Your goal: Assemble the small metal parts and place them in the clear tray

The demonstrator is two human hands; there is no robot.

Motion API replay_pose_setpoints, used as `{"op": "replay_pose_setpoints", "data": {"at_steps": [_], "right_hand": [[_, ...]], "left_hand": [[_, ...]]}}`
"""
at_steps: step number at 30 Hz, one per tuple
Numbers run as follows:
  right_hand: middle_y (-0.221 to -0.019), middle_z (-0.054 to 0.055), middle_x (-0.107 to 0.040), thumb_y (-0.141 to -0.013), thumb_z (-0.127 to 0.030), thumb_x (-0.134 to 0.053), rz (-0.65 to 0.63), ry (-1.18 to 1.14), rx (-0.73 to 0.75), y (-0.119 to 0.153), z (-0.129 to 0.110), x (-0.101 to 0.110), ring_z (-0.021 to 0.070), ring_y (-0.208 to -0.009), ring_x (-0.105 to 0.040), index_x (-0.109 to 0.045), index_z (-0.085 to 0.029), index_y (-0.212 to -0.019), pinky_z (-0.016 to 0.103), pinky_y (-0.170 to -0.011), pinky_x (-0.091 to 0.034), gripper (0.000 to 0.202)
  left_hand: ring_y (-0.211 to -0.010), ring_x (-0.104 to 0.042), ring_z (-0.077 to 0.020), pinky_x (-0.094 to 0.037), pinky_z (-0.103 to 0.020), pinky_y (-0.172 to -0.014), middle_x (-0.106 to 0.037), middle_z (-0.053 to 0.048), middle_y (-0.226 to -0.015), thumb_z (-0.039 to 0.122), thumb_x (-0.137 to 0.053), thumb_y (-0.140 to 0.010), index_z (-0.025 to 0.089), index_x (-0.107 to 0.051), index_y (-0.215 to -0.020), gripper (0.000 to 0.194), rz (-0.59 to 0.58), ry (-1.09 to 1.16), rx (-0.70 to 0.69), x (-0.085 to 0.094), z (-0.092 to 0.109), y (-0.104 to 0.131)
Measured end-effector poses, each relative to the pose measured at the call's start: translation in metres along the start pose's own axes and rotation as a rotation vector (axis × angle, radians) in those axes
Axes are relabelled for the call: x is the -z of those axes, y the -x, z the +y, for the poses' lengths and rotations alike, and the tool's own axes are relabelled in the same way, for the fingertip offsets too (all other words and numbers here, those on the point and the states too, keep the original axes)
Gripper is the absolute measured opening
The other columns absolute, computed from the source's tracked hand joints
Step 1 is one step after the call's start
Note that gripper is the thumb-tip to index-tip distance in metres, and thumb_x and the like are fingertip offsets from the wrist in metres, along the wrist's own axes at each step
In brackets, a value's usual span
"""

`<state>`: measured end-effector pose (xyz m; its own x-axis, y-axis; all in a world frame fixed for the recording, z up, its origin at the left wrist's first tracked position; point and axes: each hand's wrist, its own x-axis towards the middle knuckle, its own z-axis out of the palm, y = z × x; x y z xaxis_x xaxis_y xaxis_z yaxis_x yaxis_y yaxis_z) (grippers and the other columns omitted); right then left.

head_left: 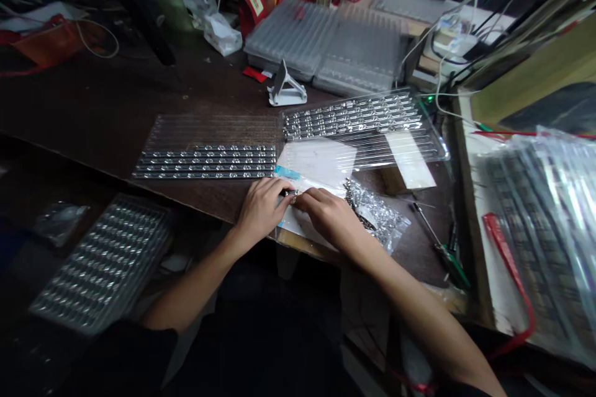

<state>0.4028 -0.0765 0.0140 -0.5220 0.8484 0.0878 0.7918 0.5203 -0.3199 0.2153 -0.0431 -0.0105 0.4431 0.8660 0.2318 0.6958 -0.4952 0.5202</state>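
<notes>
Near the table's front edge, my left hand (264, 206) and my right hand (326, 214) meet fingertip to fingertip. Both pinch a small shiny metal part (292, 192), mostly hidden by the fingers. Beneath them lies white paper (321, 158) with a blue strip (287, 172). Right beside my right hand is a clear plastic bag (384, 217) of small metal pieces. Beyond my left hand lies a clear grooved tray (209, 130), its nearer rows filled with metal parts. A second clear tray (437, 136) holds similar parts (349, 115) in its farther rows.
Stacked clear trays (288, 31) and a white folding stand (287, 90) are at the back. A green-handled screwdriver (454, 267) lies right, near wrapped trays (540, 229) and a red strap (510, 260). Filled trays (105, 260) sit lower left, below table height.
</notes>
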Motion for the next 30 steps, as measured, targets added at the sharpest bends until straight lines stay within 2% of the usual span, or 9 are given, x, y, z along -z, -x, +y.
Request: {"op": "replay_pose_setpoints", "data": {"at_steps": [3, 6, 9, 13, 16, 19, 21, 24, 30], "right_hand": [[-0.099, 0.008, -0.067, -0.095, -0.009, -0.05, -0.016, -0.028, 0.003, -0.002, -0.001, 0.001, 0.02, -0.087, -0.06, -0.065, -0.018, -0.111, 0.029, -0.072, -0.048, 0.024], [-0.105, 0.008, -0.068, -0.097, -0.015, -0.051, -0.005, -0.12, -0.047, 0.0, 0.006, 0.011, 0.0187, -0.09, -0.064, -0.065, -0.019, -0.115, 0.027, -0.074, -0.048, 0.023], [-0.106, 0.008, -0.07, -0.094, -0.022, -0.058, -0.032, -0.131, -0.187, 0.011, 0.023, 0.029, 0.0195, -0.089, -0.067, -0.07, -0.019, -0.106, 0.027, -0.072, -0.047, 0.017], [-0.096, 0.007, -0.074, -0.083, -0.027, -0.073, -0.188, -0.085, -0.391, 0.028, 0.042, 0.048, 0.0233, -0.085, -0.069, -0.073, -0.022, -0.098, 0.029, -0.068, -0.045, 0.016], [-0.093, 0.009, -0.075, -0.084, -0.022, -0.069, -0.255, -0.059, -0.406, 0.03, 0.043, 0.052, 0.0244, -0.083, -0.069, -0.074, -0.02, -0.091, 0.03, -0.067, -0.043, 0.009], [-0.089, 0.011, -0.075, -0.087, -0.016, -0.063, -0.271, -0.05, -0.388, 0.027, 0.039, 0.052, 0.0232, -0.076, -0.068, -0.074, -0.018, -0.085, 0.029, -0.064, -0.041, 0.011], [-0.088, 0.009, -0.075, -0.087, -0.015, -0.064, -0.252, -0.103, -0.369, 0.025, 0.038, 0.051, 0.022, -0.077, -0.068, -0.074, -0.018, -0.087, 0.028, -0.066, -0.042, 0.01], [-0.092, 0.007, -0.075, -0.09, -0.017, -0.064, -0.152, -0.199, -0.308, 0.026, 0.041, 0.051, 0.0204, -0.082, -0.068, -0.074, -0.018, -0.091, 0.027, -0.07, -0.043, 0.01], [-0.088, 0.008, -0.072, -0.095, -0.019, -0.058, 0.037, -0.292, -0.232, 0.025, 0.043, 0.045, 0.0183, -0.079, -0.065, -0.073, -0.015, -0.091, 0.026, -0.07, -0.044, 0.016]], "left_hand": [[-0.099, -0.06, -0.0234, -0.04, -0.036, -0.086, -0.072, -0.004, -0.105, 0.028, -0.057, -0.094, 0.022, -0.063, -0.1, 0.01, 0.003, -0.003, -0.011, 0.0, 0.0, 0.0], [-0.098, -0.06, -0.023, -0.04, -0.035, -0.086, -0.072, -0.004, -0.104, 0.026, -0.056, -0.094, 0.022, -0.063, -0.1, 0.01, 0.006, -0.003, -0.017, -0.001, 0.0, 0.0], [-0.096, -0.06, -0.0228, -0.041, -0.036, -0.085, -0.072, -0.003, -0.103, 0.026, -0.057, -0.094, 0.022, -0.063, -0.1, 0.009, 0.012, -0.012, -0.011, -0.001, 0.001, 0.001], [-0.095, -0.062, -0.0225, -0.043, -0.036, -0.086, -0.072, -0.003, -0.102, 0.025, -0.059, -0.093, 0.021, -0.063, -0.099, 0.008, 0.031, 0.033, 0.001, 0.0, -0.001, -0.001], [-0.092, -0.064, -0.0213, -0.045, -0.035, -0.085, -0.073, -0.003, -0.098, 0.023, -0.063, -0.09, 0.021, -0.065, -0.097, 0.008, 0.068, 0.127, 0.013, 0.002, 0.002, -0.007], [-0.088, -0.065, -0.02, -0.047, -0.033, -0.082, -0.073, -0.003, -0.092, 0.022, -0.067, -0.087, 0.021, -0.066, -0.093, 0.006, 0.093, 0.216, -0.006, 0.002, 0.012, -0.014], [-0.085, -0.065, -0.0197, -0.047, -0.033, -0.08, -0.072, -0.003, -0.087, 0.022, -0.069, -0.085, 0.021, -0.067, -0.089, 0.005, 0.079, 0.238, -0.032, 0.0, 0.02, -0.018], [-0.083, -0.064, -0.0199, -0.047, -0.034, -0.079, -0.071, -0.002, -0.082, 0.022, -0.072, -0.083, 0.021, -0.068, -0.085, 0.005, 0.04, 0.222, -0.047, -0.007, 0.028, -0.019], [-0.086, -0.064, -0.0205, -0.047, -0.034, -0.08, -0.072, -0.002, -0.086, 0.019, -0.072, -0.081, 0.021, -0.066, -0.081, 0.006, 0.018, 0.22, -0.044, -0.018, 0.023, -0.017]]}}
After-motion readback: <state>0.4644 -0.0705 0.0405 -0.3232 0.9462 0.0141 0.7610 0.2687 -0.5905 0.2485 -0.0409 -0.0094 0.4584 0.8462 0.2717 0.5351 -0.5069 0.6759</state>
